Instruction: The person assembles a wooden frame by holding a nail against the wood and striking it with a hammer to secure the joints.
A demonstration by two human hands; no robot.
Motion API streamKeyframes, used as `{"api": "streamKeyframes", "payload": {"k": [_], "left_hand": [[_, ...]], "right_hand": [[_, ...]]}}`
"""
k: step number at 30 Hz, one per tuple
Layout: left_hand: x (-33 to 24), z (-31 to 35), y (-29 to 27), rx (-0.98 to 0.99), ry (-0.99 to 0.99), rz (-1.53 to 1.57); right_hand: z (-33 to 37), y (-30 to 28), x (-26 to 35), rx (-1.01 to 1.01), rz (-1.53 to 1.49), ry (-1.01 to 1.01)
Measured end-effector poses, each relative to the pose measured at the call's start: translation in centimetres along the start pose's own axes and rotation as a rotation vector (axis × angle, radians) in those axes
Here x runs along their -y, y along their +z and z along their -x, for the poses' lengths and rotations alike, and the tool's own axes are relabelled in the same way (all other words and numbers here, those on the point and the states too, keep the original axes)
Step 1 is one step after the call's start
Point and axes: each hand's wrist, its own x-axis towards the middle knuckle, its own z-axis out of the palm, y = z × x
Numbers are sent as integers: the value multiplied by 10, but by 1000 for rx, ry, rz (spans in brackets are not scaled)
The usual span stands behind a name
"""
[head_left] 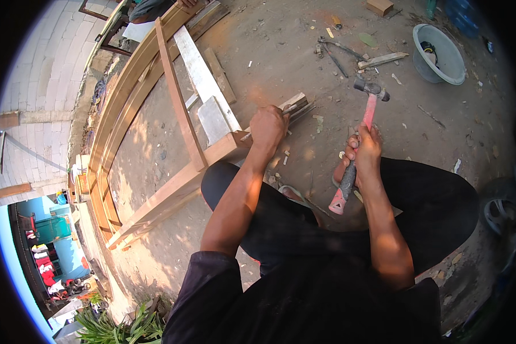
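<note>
My right hand (366, 148) is wrapped round the handle of a hammer (370, 112), raised over my lap with its dark metal head pointing away from me. The handle is pinkish red with a worn black grip. My left hand (268, 129) is closed round a slim dark rod-like tool (292, 107), whose exact kind is hard to make out. Its lower end comes out by the near corner of a wooden frame (229, 144). Just beyond that hand, the splintered end of a piece of wood (296, 101) shows. The frame leans beside my left knee.
A metal plate (214, 120) and a pale board (198, 63) lie along the frame. Pincers (333, 54), a wood offcut (384, 60) and a grey bucket (438, 57) are on the dirt ahead. Another person's hand (186, 3) shows at the frame's far end.
</note>
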Motion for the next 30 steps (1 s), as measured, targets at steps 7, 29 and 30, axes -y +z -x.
{"api": "streamKeyframes", "payload": {"k": [7,29,30], "left_hand": [[-2,3,-2,-51,-57,28],[9,-12,11,-43,-264,224],[4,-9,13,-49,-262,225]], "right_hand": [[15,-8,7,475,294,199],[-11,-38,-37,195,241,21],[-10,-40,-36,192,221,30]]}}
